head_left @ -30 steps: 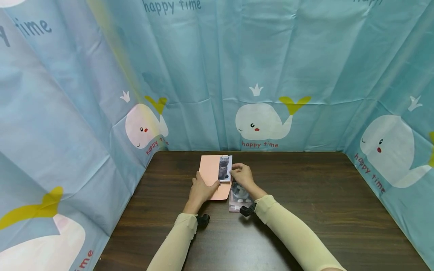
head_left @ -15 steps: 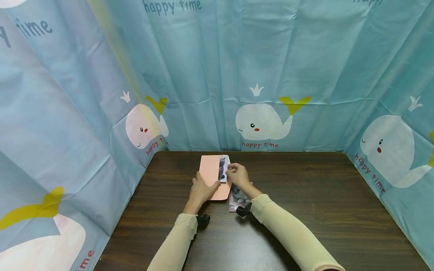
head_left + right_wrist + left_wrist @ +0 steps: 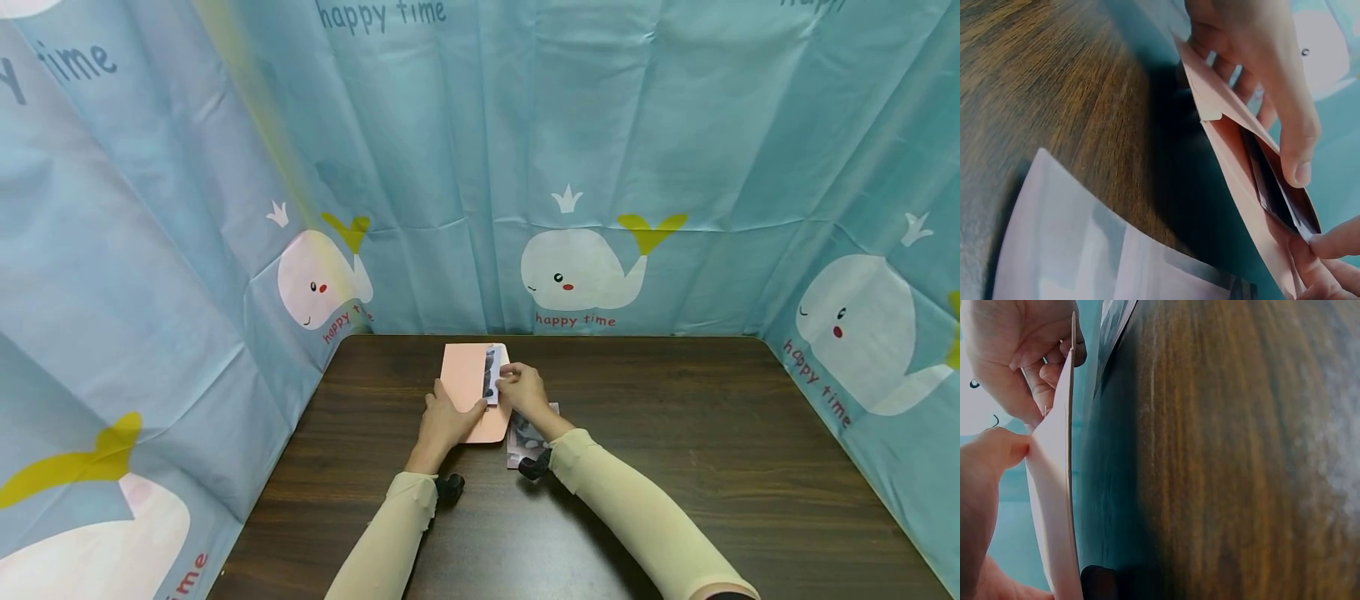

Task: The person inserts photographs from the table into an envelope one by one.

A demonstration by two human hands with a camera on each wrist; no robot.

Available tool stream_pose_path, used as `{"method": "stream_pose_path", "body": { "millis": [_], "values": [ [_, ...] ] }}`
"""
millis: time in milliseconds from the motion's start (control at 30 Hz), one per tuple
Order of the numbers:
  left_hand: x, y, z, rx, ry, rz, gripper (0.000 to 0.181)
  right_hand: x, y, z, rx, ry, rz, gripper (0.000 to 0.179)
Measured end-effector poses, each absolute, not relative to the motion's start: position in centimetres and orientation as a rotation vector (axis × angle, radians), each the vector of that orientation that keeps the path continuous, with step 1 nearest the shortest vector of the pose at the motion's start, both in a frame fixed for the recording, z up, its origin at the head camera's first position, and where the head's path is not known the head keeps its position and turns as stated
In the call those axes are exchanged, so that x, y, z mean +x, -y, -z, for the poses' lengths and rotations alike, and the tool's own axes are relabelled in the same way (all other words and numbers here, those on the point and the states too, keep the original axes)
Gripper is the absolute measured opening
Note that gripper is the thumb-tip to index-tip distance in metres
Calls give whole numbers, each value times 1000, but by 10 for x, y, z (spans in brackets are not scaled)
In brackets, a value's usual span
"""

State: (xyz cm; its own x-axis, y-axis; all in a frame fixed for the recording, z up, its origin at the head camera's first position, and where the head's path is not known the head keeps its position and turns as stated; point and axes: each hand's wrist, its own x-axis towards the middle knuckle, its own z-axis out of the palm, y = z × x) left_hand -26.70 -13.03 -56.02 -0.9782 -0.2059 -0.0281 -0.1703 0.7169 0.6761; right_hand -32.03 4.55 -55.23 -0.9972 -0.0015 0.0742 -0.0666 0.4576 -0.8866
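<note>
A pale pink envelope [image 3: 461, 371] is held slightly raised off the table by my left hand [image 3: 446, 419]. The thumb lies on its front, at the edge of the opening. Partway inside is a card with a grey cat picture [image 3: 490, 375], its white margin sticking out on the right. My right hand [image 3: 525, 390] pinches that margin between thumb and fingers. In the right wrist view the envelope's mouth [image 3: 1225, 134] gapes around the dark card [image 3: 1272, 194]. Another picture card [image 3: 520, 452] lies on the table below my right hand, partly covered by it.
The dark wooden table [image 3: 675, 467] stretches around both hands. Blue curtains [image 3: 465, 250] printed with whales stand along its back and sides. Black wrist cameras [image 3: 450, 489] sit at both cuffs, low over the tabletop.
My right hand has moved left, sliding the cat card deeper into the envelope, so less of the picture shows. My left hand and the envelope have stayed in place.
</note>
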Motion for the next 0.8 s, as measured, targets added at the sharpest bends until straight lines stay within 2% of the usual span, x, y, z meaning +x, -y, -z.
{"method": "stream_pose_path", "body": {
  "millis": [800],
  "values": [
    [-265, 130, 560, 272, 2861, 1093, 120, -317, -27, 547, -5, 2684, -1451, 24]
  ]
}}
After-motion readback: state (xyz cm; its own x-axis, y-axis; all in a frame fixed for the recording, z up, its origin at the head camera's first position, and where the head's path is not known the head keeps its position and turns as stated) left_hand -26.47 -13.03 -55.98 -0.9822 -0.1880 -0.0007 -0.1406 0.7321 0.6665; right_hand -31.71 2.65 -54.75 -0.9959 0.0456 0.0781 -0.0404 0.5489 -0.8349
